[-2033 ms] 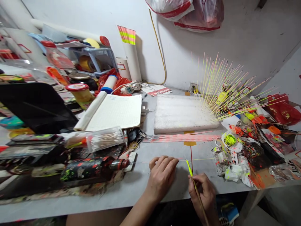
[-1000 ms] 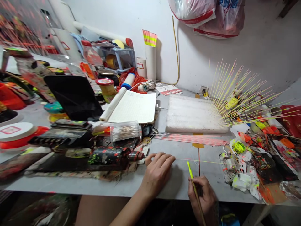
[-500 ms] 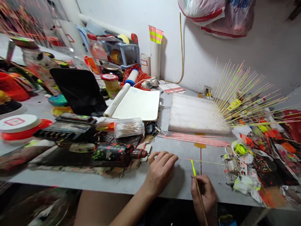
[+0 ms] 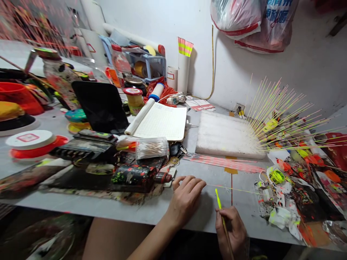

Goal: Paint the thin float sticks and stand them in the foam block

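My left hand [image 4: 188,196] lies beside the end of a small paint-spattered motor [image 4: 135,178]. Its fingers are bent and close together at the left end of a thin painted stick [image 4: 230,188], which runs out to the right just above the table. The fingertips are partly hidden. In my right hand [image 4: 231,229], closed near the table's front edge, is a slim paintbrush [image 4: 223,224]. Bright yellow paint covers its bristles [image 4: 218,198], which point up and left, slightly below the stick and apparently apart from it.
Behind the hands, pink sticks [image 4: 222,162] lie in front of a white foam block [image 4: 222,137] bristling with upright painted sticks [image 4: 282,112]. Paint-smeared scraps [image 4: 280,213] crowd the right. An open notebook [image 4: 164,121], cotton swabs [image 4: 151,148] and a black tablet-like panel [image 4: 100,106] stand left.
The brush tip has moved left and slightly down, from touching the stick to just below it. My left hand stays by the motor. The whole view has shifted a little.
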Demonstrator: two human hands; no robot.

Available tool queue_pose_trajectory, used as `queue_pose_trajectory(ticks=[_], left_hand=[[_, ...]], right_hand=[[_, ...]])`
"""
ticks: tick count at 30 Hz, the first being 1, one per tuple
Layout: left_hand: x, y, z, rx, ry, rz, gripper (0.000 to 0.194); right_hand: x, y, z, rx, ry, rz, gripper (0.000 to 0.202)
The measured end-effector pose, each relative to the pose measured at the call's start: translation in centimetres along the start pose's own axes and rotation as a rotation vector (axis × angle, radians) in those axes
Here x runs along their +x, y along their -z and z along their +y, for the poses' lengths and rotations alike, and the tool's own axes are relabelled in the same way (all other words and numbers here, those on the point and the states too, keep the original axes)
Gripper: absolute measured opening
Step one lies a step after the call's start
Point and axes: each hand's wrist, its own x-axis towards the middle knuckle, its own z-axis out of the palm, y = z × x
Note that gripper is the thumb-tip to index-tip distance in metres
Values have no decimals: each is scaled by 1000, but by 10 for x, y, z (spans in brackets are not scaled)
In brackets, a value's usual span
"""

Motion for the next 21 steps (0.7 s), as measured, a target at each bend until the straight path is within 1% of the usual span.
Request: queue_pose_trajectory(ticks=[3, 7, 10, 15, 18, 21], left_hand=[[-1, 1, 0, 3, 12, -6, 21], [-1, 0, 1, -12, 27, 7, 21], [-2, -2, 2, -23, 37, 21, 20], [-4, -4, 2, -13, 40, 11, 21], [-5, -4, 2, -6, 42, 10, 21], [-5, -4, 2, -3, 48, 12, 20]], right_hand=[[6, -9, -6, 6, 52, 9, 11], [11, -15, -8, -20, 68, 18, 9], [11, -16, -6, -26, 64, 12, 9], [8, -16, -1, -44, 41, -18, 10], [5, -15, 2, -50, 38, -11, 9], [0, -14, 6, -56, 0, 3, 8]])
